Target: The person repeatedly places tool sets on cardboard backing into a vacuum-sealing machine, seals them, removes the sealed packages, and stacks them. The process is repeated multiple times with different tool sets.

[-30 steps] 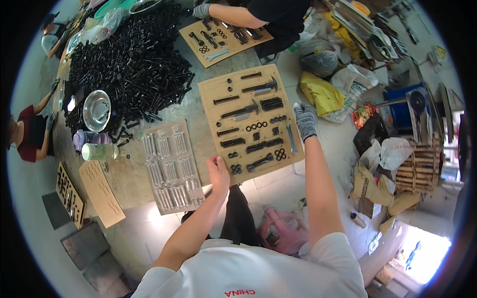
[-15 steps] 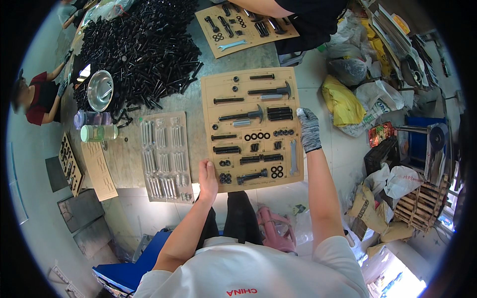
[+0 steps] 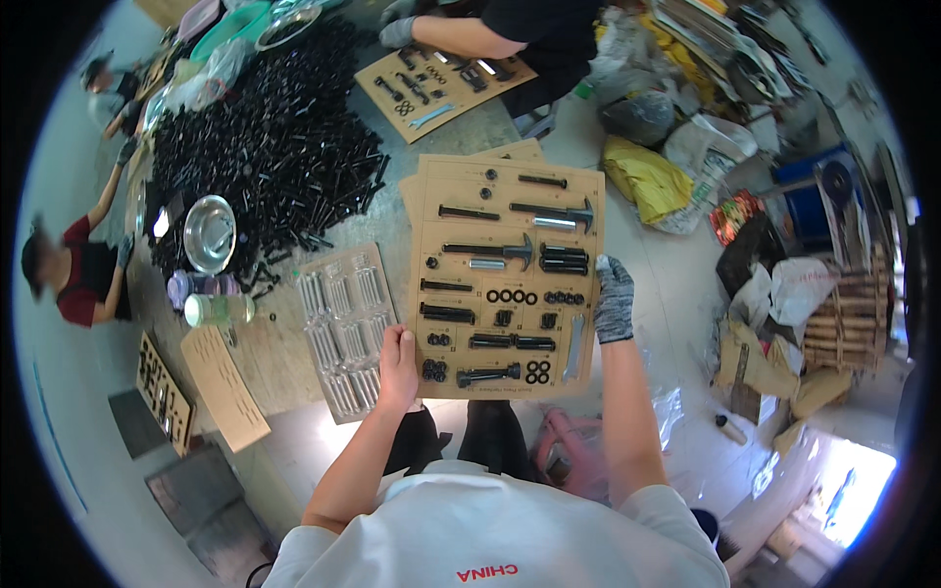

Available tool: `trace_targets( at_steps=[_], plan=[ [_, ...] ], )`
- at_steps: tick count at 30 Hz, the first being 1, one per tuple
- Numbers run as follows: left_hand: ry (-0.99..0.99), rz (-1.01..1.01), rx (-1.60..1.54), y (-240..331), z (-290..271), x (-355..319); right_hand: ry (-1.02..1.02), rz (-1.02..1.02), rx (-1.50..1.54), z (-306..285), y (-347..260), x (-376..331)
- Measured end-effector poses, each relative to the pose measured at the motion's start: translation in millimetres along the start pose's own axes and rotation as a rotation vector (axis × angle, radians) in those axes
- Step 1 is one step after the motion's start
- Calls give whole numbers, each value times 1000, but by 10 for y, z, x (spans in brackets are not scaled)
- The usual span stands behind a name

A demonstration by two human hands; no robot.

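Observation:
A brown cardboard hardware card (image 3: 510, 279) is held in front of me by both hands. Black bolts, nuts, washers, T-shaped pieces, silver sleeves and a grey open-end wrench (image 3: 574, 345) are mounted on it. My left hand (image 3: 398, 365), bare, grips its lower left edge, the thumb on the face. In a grey knit glove, my right hand (image 3: 615, 299) closes on the right edge. Behind the upper part of the card, another brown cardboard sheet (image 3: 529, 150) peeks out; most of it is hidden.
A clear blister tray (image 3: 340, 328) of silver sleeves lies left of the card. Beyond are a heap of black bolts (image 3: 274, 147), a steel bowl (image 3: 210, 233) and lidded jars (image 3: 218, 310). A co-worker's gloved hand (image 3: 397, 32) is near another hardware card (image 3: 431, 93). Sacks (image 3: 647, 181) lie right.
The view has turned, shifting the table's things in the picture. A second cardboard sheet now shows behind the held card. Both hands keep their hold on its edges.

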State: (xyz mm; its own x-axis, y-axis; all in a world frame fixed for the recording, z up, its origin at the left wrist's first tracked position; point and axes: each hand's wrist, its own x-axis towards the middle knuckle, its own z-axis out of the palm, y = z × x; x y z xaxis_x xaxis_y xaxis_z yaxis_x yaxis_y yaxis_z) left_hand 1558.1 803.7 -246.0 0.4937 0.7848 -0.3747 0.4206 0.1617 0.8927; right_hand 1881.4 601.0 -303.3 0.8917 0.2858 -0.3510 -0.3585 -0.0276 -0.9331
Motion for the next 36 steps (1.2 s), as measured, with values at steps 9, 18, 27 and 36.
trace_targets(
  at_steps=[9,18,27,36],
  plan=[
    [-482,200,296,425,-642,-397,521,-68,260,-648,374,-2480],
    [-1045,358,404,321,-511,-1382,1075,-63,494,-1020,903,-5458],
    [-1596,319,440,-363,-163,-3084,1675,-88,532,-848,1358,-8299],
    [-2015,353,400,-1236,-6,-5135,2130,-123,558,-726,2023,-10524]
  ],
)
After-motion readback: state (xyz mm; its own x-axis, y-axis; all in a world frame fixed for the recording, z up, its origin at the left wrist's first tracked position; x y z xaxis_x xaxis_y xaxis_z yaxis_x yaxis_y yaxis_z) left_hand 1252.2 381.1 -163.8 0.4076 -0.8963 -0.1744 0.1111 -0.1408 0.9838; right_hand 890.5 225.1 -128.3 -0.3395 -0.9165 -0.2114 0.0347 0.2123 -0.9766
